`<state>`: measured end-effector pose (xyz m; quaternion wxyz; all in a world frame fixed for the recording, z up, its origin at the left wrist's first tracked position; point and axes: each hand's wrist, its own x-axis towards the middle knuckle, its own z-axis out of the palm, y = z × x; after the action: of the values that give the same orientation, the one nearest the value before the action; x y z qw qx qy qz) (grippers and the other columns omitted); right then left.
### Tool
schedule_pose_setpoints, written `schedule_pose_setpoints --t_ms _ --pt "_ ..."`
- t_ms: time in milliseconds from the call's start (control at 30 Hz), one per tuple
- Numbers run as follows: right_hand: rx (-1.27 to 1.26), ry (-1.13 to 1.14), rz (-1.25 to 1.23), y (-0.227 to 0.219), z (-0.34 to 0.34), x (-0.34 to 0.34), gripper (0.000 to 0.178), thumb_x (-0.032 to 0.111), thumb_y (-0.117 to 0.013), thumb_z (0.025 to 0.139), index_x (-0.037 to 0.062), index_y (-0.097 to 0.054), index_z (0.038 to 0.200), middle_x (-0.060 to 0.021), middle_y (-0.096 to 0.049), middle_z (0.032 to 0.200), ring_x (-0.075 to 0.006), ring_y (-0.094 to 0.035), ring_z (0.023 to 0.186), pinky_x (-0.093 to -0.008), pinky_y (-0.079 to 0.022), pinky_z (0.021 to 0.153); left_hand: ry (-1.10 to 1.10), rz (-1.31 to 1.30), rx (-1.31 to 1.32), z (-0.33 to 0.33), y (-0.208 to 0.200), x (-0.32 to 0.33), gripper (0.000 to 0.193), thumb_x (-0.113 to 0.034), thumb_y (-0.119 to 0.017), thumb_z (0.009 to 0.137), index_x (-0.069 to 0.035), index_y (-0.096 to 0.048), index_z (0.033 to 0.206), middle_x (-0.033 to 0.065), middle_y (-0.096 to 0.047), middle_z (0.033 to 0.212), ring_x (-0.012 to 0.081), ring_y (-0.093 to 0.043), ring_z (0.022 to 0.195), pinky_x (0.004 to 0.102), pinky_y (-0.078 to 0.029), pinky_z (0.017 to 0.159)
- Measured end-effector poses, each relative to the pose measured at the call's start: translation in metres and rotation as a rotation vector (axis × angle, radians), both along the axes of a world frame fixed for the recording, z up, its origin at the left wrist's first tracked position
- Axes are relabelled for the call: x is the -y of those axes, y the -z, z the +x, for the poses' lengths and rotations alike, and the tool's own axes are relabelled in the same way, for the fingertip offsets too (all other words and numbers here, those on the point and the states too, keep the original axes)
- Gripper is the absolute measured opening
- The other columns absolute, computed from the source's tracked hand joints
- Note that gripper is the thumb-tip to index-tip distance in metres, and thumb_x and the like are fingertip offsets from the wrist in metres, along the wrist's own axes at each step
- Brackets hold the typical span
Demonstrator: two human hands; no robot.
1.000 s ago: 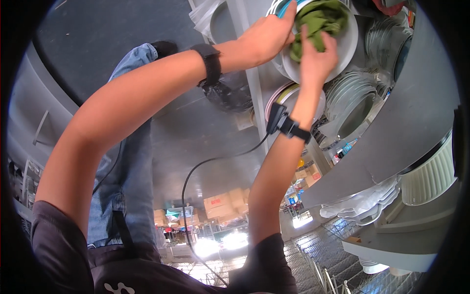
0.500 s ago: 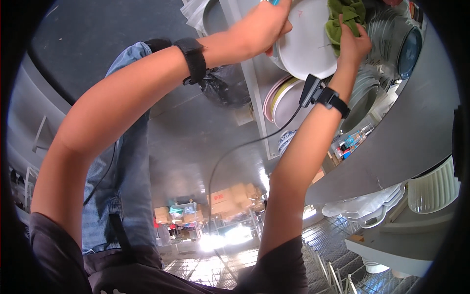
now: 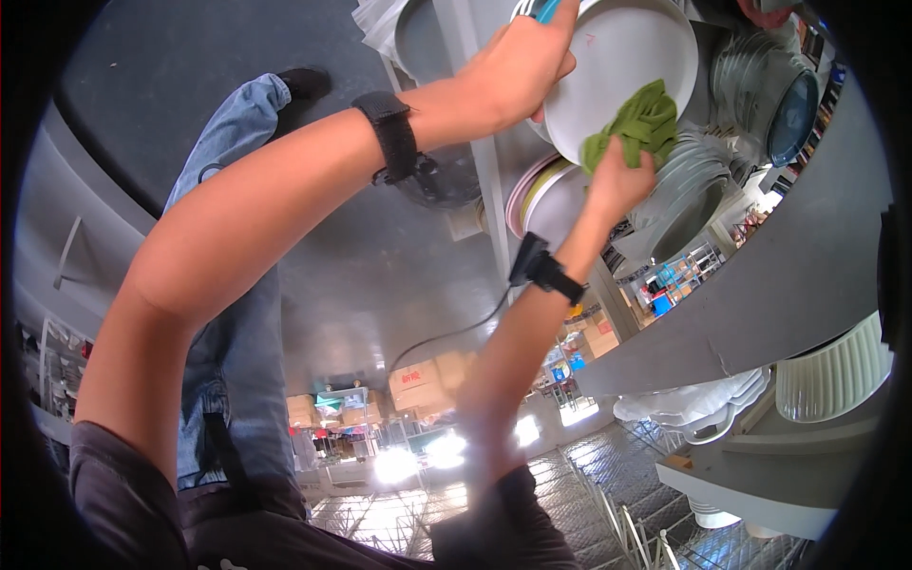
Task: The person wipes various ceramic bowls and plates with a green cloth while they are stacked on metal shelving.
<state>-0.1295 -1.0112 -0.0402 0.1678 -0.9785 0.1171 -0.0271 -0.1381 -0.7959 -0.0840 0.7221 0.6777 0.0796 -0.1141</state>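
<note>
A round white plate [image 3: 622, 66] is tilted up over the shelf, a small red mark on its face. My left hand [image 3: 522, 71] is closed on its left rim, the fingers partly hidden behind it. Right beside that hand a bit of something blue and white [image 3: 543, 9] shows at the top edge; I cannot make out what it is. My right hand [image 3: 619, 180] has a crumpled green cloth [image 3: 638, 128] bunched in its fingers and presses it against the plate's lower right rim.
Stacked pink, green and white plates [image 3: 546, 195] stand below the held plate. To its right are rows of clear glass plates [image 3: 689, 185] and a dark blue dish [image 3: 793, 114]. A grey shelf edge [image 3: 722, 332] curves across the right, with a ribbed white bowl [image 3: 831, 370] beyond it.
My right hand has swept the cloth down and toward me, from the plate's upper right to its lower right rim. The plate is still in my left hand and shows more of its face.
</note>
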Motion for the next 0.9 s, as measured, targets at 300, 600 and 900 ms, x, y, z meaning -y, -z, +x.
schedule_pose_setpoints --t_ms 300,600,900 --pt "-0.144 0.379 0.988 -0.031 -0.023 -0.085 0.034 0.012 -0.077 0.079 -0.0065 -0.066 0.105 -0.0097 -0.068 0.099 -0.0173 -0.062 0.083 -0.0318 -0.051 0.077 -0.055 -0.272 -0.249 0.002 -0.03 -0.017 0.061 -0.042 -0.016 0.108 -0.004 -0.033 0.063 0.0073 -0.035 0.052 0.022 -0.046 0.041 0.036 -0.049 0.049" --pt "0.528 0.548 2.079 -0.071 -0.14 0.02 0.035 0.024 -0.066 0.083 0.0031 -0.055 0.109 -0.0027 -0.045 0.084 -0.0145 -0.035 0.069 -0.0279 -0.03 0.06 -0.023 0.244 -0.073 -0.036 -0.029 -0.025 0.063 -0.028 -0.061 0.097 -0.005 -0.032 0.148 0.0227 -0.065 0.072 0.0312 -0.064 0.055 0.0413 -0.056 0.059" --pt "0.299 1.044 1.041 -0.055 -0.188 0.036 0.036 0.028 -0.061 0.095 0.0019 -0.06 0.119 -0.0096 -0.063 0.119 -0.019 -0.06 0.1 -0.0309 -0.047 0.079 0.357 0.263 -0.297 -0.133 -0.034 0.0 0.047 -0.039 -0.05 0.095 -0.004 -0.059 0.125 0.0225 -0.069 0.081 0.0416 -0.068 0.08 0.0509 -0.055 0.076"
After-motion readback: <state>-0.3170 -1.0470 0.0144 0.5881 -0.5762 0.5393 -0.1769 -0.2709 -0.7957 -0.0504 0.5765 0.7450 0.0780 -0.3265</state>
